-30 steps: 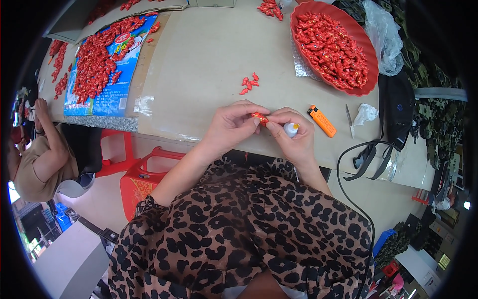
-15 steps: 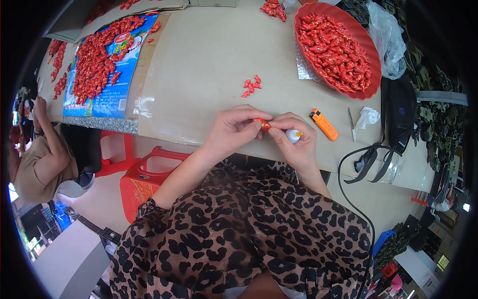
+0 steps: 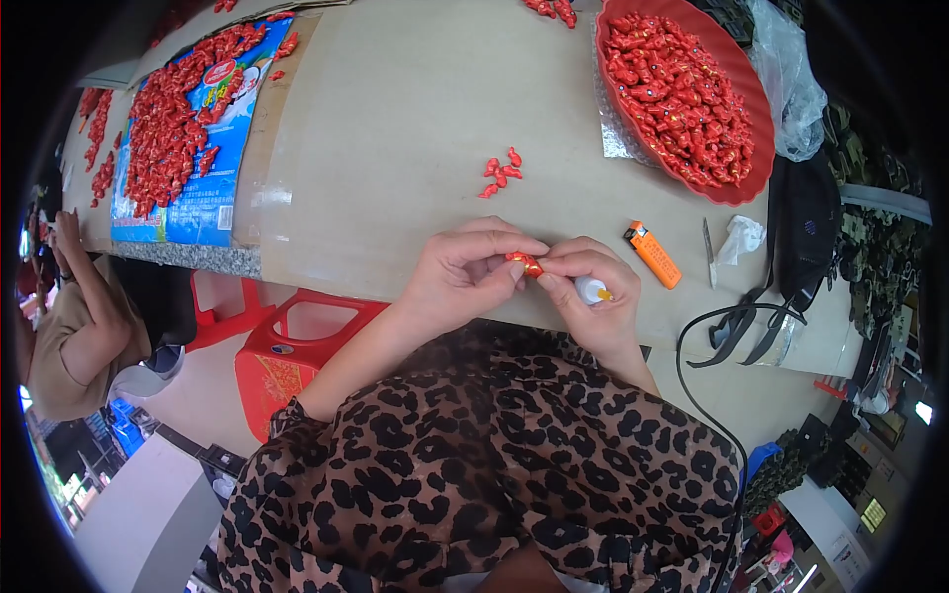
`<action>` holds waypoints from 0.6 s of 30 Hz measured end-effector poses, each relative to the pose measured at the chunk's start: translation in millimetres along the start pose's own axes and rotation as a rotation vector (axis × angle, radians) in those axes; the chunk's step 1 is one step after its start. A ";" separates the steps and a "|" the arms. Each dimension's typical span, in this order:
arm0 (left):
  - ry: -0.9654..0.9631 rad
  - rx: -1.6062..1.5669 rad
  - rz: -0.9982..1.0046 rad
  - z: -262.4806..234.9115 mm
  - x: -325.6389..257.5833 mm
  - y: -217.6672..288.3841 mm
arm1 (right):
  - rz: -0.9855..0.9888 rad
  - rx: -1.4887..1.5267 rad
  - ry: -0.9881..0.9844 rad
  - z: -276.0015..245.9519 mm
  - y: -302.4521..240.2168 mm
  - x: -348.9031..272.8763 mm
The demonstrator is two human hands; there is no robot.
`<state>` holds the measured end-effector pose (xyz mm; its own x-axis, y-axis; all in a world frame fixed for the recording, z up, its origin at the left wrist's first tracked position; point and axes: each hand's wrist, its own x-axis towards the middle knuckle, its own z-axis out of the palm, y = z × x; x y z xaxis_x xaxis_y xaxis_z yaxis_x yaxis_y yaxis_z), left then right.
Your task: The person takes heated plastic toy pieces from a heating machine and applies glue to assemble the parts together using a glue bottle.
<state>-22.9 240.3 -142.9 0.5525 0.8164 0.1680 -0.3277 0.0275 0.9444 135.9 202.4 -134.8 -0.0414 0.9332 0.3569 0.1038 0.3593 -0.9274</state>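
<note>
Close to the table's near edge, my left hand (image 3: 452, 277) and my right hand (image 3: 610, 308) meet at one small red ornament with gold markings (image 3: 525, 264). Thumb and forefinger of each hand pinch an end of it. A small white bottle with a yellow tip (image 3: 591, 290) is tucked in my right hand, its tip toward the right; the curled fingers hide part of it. Beyond my hands, several loose red ornaments (image 3: 501, 173) lie in a small group. An orange lighter (image 3: 652, 255) rests right of my right hand.
A scalloped red bowl (image 3: 769, 148) heaped with red ornaments stands at the far right. More cover a blue printed sheet (image 3: 242, 178) at left. A thin blade (image 3: 709, 247), crumpled tissue (image 3: 741, 239) and black bag (image 3: 806, 212) lie right. Beside red stools (image 3: 259, 381), a person (image 3: 94, 331) sits.
The ornament between my fingertips has turned and lies more level. The bottle's yellow tip has swung slightly down and right. My view has shifted a little; both hands keep their hold.
</note>
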 end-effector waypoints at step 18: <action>0.048 -0.012 -0.100 -0.5 9.4 -11.6 | 0.111 0.099 0.070 0.1 22.3 2.4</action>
<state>-14.2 248.0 -152.4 0.5456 0.8359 0.0591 -0.2821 0.1169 0.9522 138.1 212.6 -154.7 0.0348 0.9661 0.2557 0.0051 0.2556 -0.9668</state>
